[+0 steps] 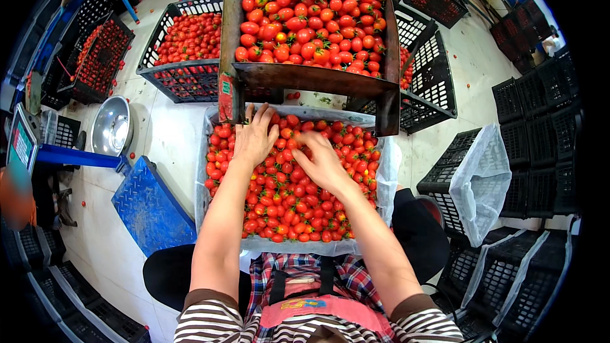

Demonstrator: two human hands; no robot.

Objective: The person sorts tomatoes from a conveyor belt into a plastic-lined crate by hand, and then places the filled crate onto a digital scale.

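A lined crate [381, 206] in front of me is filled with small red cherry tomatoes [292, 206], some with green stalks. My left hand [255, 138] rests on the tomatoes near the crate's far left side, its fingers stretched out and apart. Over the far middle, my right hand [322, 162] reaches in with bent fingers, the thumb apart from them; its fingertips are blurred. No tomato shows plainly in either hand. Just beyond stands a metal sorting chute [305, 77], heaped with more cherry tomatoes [311, 19], its lower edge close above the crate.
Black crates of tomatoes [184, 79] flank the chute. At left are a metal bowl [112, 126] and a blue platform scale [152, 200]. A black crate with a white liner [480, 184] stands at right, beside stacked black crates [537, 133].
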